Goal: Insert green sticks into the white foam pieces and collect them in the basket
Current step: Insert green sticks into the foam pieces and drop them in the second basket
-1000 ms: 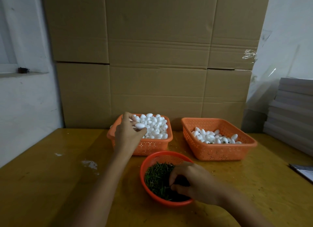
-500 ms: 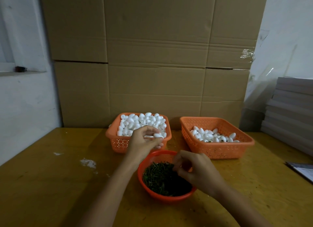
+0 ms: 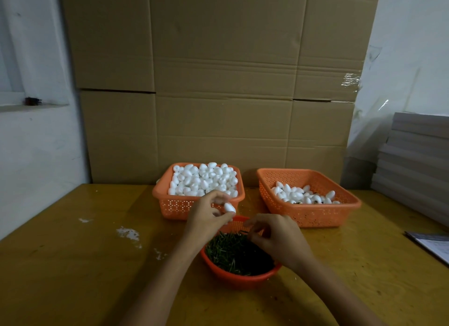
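Pinching a small white egg-shaped foam piece (image 3: 229, 207) between thumb and curled fingertips, the left hand (image 3: 206, 220) holds it just above the far rim of the round orange plastic bowl (image 3: 239, 280). It sits close to the right hand (image 3: 279, 240), probably so a stick can go straight in. The right hand's fingers are curled, thumb against forefinger on what looks like a thin green stick (image 3: 245, 231), though it is too slight to be sure. The bowl, full of loose green sticks (image 3: 233, 252), sits mid-way across the yellow wooden bench (image 3: 73, 265), nearest the person, likely for a short reach. Along the bench's back edge stand the full rectangular orange supply basket (image 3: 161, 195) and, to its right, the orange collecting basket (image 3: 353, 204), which holds fewer pieces.
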